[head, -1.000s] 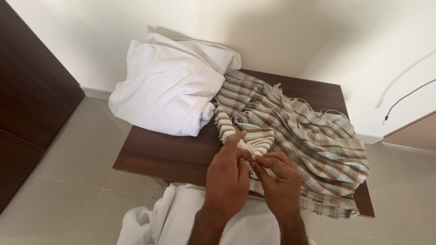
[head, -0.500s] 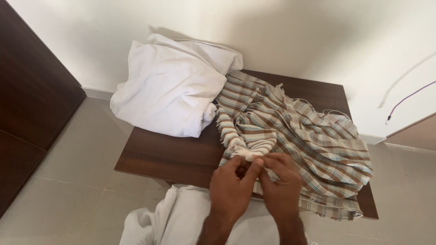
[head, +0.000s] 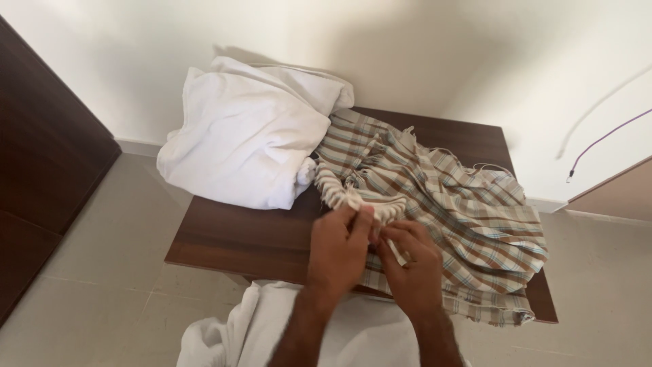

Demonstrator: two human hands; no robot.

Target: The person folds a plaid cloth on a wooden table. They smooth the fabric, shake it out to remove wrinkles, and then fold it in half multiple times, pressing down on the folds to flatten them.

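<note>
- Cream-coloured ribbed edging (head: 353, 198) of a checked cloth (head: 448, 211) is pinched between the fingers of the left hand (head: 337, 249), closed tight on the gathered fabric, just below the frame's centre.
- The same bunched edge is gripped by the right hand (head: 411, 261), fingers curled shut, touching the left hand.
- The checked cloth is spread toward the right of the frame across a dark wooden table (head: 231, 238).
- A white bundle of cloth (head: 244, 136) is heaped at upper left, against the checked cloth.
- More white fabric (head: 231, 333) is seen at the bottom edge.
</note>
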